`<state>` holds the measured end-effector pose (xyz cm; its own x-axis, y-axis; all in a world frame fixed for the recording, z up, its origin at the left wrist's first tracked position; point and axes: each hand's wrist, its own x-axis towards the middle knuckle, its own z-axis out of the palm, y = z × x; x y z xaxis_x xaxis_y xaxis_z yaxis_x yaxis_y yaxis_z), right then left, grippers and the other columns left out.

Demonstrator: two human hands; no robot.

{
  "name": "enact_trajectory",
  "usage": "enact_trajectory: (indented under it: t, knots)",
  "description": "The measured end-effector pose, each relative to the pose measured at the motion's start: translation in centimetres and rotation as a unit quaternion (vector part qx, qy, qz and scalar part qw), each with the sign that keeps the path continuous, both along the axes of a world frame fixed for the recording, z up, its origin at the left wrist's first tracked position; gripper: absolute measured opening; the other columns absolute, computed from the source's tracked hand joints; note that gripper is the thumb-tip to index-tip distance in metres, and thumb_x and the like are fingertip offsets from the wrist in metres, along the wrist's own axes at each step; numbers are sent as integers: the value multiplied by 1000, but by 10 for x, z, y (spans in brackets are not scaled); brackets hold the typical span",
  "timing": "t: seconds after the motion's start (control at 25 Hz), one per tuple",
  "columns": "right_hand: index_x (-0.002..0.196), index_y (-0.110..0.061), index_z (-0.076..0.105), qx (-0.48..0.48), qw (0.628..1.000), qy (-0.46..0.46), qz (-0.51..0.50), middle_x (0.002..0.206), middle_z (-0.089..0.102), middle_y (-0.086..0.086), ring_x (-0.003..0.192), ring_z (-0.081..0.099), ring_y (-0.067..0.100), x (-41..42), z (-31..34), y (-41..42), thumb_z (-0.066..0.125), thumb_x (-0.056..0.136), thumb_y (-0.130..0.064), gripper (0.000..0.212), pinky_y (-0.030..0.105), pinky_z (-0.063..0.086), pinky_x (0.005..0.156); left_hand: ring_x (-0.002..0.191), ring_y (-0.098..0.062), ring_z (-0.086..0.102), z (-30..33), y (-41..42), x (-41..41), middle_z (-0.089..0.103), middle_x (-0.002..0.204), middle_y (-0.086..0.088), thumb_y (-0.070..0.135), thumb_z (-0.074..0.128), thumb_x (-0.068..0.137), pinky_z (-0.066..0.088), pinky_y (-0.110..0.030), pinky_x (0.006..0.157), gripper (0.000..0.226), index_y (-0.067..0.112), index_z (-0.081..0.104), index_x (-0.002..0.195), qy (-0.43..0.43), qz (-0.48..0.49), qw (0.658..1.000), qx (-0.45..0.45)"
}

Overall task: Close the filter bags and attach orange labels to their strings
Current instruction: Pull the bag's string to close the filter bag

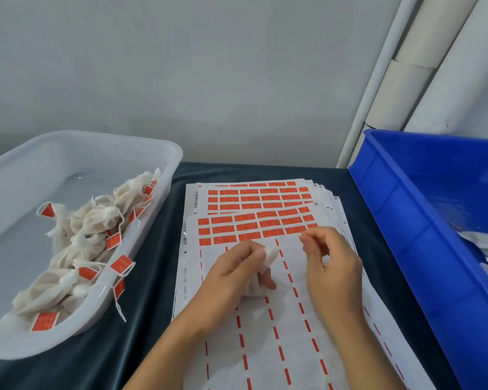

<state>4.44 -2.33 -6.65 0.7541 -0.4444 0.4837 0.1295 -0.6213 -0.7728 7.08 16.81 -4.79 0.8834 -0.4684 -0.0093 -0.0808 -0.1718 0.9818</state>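
Hands hovered mid-frame over the label sheets [265,218] on the dark tabletop [152,263], as I saw it. Left hand [237,274] gripped a white filter bag [262,277], its gathered top poking out by the thumb. Right hand [330,263] was raised beside it, fingertips pinched together; on a string, I couldn't tell. Finished bags with orange labels [116,240] lay in the white tub [76,153]; blue crate [423,220] stood at right.

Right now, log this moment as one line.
left hand: grips filter bag | right hand: pinches string | over label sheet
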Motion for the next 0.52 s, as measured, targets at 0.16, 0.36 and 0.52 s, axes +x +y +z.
enact_trajectory:
  t: [0.16,0.36,0.52]
  knots:
    - [106,-36,59,-34,998,-51,-17,107,59,-27,100,63,0,-1,1,1,63,98,-34,10,19,52,84,95,-2,67,-6,1,5,73,97,14,63,42,103,46,-17,84,36,41,69,94,14,-12,999,37]
    - [141,-50,48,-110,981,62,146,147,43,-33,142,38,-1,0,4,4,52,101,-23,48,26,31,116,93,-9,72,-8,-5,8,73,89,8,45,52,106,54,-13,81,27,40,69,86,-17,14,1000,-3]
    - [145,-46,51,-100,965,72,230,149,47,-31,144,40,0,-1,4,11,56,103,-32,45,17,33,117,87,-10,71,-9,-6,10,73,87,7,45,54,104,57,-17,79,25,37,70,87,-41,48,998,-13]
